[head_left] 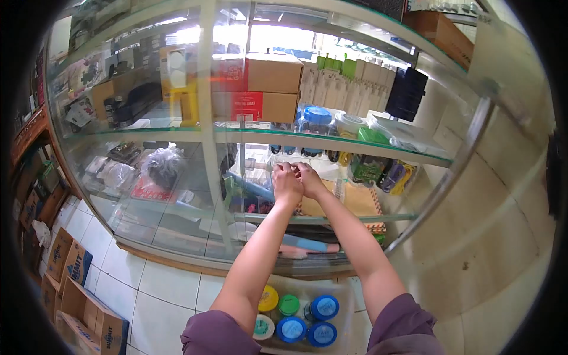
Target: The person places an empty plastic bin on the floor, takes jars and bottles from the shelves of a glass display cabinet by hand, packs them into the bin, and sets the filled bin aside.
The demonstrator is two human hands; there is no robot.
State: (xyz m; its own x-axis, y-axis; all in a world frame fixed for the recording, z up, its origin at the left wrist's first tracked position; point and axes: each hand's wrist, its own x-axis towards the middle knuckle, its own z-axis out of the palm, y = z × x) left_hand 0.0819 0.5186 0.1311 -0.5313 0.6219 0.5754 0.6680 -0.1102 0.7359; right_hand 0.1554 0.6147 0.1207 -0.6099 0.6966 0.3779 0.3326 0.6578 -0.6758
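Note:
Both my arms reach into the glass display cabinet, over its lower shelf. My left hand (286,186) and my right hand (309,181) meet there with their fingers curled together; whatever they hold, if anything, is hidden. Beneath and right of them lies a brown envelope (358,200) with a striped edge. Clear plastic packaging (325,168) is just behind the hands. To their right stands a clear jar with green contents (365,170), beside a bundle of yellow and dark cords (397,177).
Above my hands runs a glass shelf edge (331,142) bearing a blue-lidded jar (317,115) and cardboard boxes (273,74). A metal rail (390,218) crosses in front. On the floor stand a bin (346,290) of lidded jars and several cartons (94,313).

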